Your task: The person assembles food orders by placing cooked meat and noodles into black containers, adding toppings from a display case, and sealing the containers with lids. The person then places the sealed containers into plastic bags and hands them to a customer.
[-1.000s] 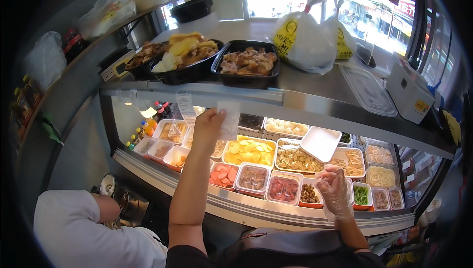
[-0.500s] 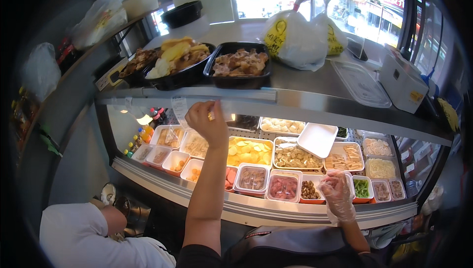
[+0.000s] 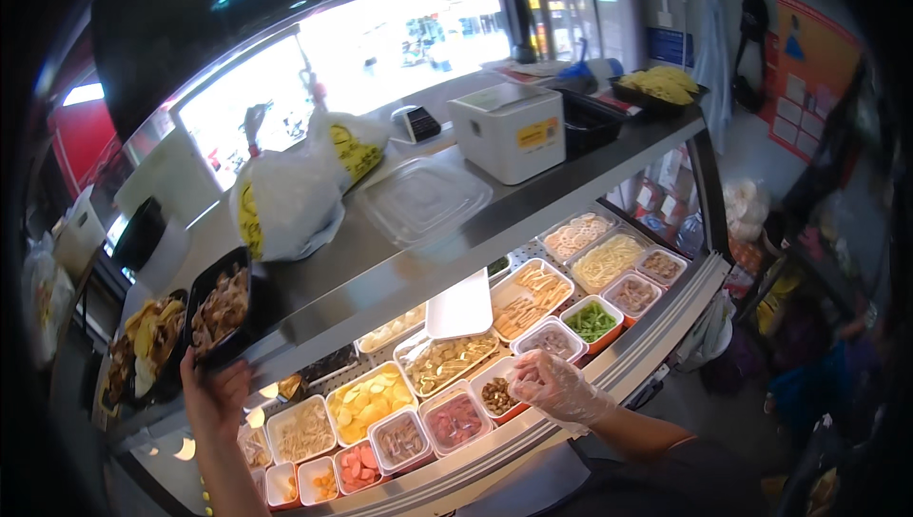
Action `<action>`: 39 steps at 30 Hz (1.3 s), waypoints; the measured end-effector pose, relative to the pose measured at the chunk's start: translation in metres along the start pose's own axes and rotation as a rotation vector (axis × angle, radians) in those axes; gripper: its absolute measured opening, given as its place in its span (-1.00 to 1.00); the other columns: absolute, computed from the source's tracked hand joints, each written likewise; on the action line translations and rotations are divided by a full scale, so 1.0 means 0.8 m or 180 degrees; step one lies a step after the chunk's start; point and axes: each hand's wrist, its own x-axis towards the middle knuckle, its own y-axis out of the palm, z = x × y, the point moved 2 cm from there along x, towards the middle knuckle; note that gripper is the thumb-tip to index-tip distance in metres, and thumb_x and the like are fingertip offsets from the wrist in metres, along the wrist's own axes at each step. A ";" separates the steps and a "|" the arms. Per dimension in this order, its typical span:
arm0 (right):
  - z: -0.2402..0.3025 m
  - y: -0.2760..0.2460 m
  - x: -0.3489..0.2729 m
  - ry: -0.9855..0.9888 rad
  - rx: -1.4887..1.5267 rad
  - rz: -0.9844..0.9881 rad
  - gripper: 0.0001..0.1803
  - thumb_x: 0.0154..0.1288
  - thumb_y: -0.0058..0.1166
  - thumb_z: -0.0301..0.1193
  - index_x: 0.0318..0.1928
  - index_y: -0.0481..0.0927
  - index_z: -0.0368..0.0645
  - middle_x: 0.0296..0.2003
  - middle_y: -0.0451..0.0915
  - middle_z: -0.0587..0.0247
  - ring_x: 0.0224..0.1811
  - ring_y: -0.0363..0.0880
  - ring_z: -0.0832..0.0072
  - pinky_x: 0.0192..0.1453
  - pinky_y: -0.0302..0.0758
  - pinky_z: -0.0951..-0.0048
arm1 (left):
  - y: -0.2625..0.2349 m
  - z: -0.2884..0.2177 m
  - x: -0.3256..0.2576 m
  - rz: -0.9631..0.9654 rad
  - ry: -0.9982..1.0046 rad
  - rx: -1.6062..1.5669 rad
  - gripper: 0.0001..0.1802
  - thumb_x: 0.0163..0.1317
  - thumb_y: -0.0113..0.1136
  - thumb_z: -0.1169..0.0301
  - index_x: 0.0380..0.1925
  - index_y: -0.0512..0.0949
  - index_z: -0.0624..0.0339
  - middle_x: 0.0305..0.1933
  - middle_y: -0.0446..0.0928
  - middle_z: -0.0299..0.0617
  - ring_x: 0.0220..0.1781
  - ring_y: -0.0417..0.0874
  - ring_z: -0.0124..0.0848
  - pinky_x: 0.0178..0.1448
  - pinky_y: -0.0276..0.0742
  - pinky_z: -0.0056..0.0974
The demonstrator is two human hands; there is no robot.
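My left hand is bare and raised at the shelf's front edge, just under a black tray of browned meat pieces. Its thumb stands apart from the bent fingers and reaches the tray's lower corner; I see nothing held. My right hand, in a clear plastic glove, is closed with the fingers bunched together. Whatever it may hold is hidden. It hovers over the case, beside a tub of small brown pieces and a tub of greyish meat.
A steel shelf runs above the lit food case. On it are tied white bags, a clear lid, a white box and a black tray of yellow slices. An empty white tray lies across food trays.
The view has swung right, bringing the white box and right wall inward. My left hand has shifted toward the black meat tray, its fingers less pinched. My gloved right hand remains closed over the tubs.
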 end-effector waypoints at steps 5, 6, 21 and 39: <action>-0.006 -0.039 -0.006 -0.0268 -0.0350 -0.0427 -0.69 0.11 0.19 -0.47 -0.15 0.39 -0.19 -0.38 0.50 0.16 -0.38 0.54 0.45 -0.32 0.53 0.45 | 0.001 0.004 0.015 -0.0375 0.0073 0.0074 -0.59 0.16 0.11 0.07 -0.16 0.40 0.14 -0.39 0.60 0.08 -0.38 0.68 -0.23 -0.34 0.64 -0.35; -0.018 -0.052 -0.003 -0.0243 -0.0378 -0.0550 -0.69 0.11 0.19 -0.47 -0.15 0.39 -0.16 -0.38 0.50 0.17 -0.38 0.53 0.46 -0.33 0.53 0.46 | 0.002 0.003 0.010 -0.0497 0.0104 -0.0004 -0.62 0.17 0.12 0.09 -0.19 0.43 0.13 -0.40 0.60 0.00 -0.42 0.65 -0.30 -0.37 0.60 -0.39; -0.061 -0.610 0.271 0.0952 0.1842 -0.3550 -0.53 0.13 0.20 -0.21 -0.01 0.46 -0.19 -0.19 0.51 0.17 -0.22 0.47 0.42 -0.07 0.39 0.43 | -0.011 0.007 0.040 -0.0593 0.0655 0.0365 -0.76 0.26 -0.02 0.19 -0.35 0.57 0.05 -0.52 0.58 -0.42 -0.63 0.51 -0.62 -0.60 0.38 -0.50; 0.013 -0.585 0.292 0.1158 0.1485 -0.3600 -0.49 0.12 0.14 -0.28 0.05 0.41 -0.26 -0.03 0.45 -0.02 -0.17 0.52 0.16 -0.22 0.57 0.16 | 0.005 0.005 0.019 -0.0869 0.0151 0.0125 -0.83 0.19 0.13 0.23 -0.32 0.54 0.04 -0.40 0.47 -0.46 -0.46 0.39 -0.61 -0.40 0.35 -0.50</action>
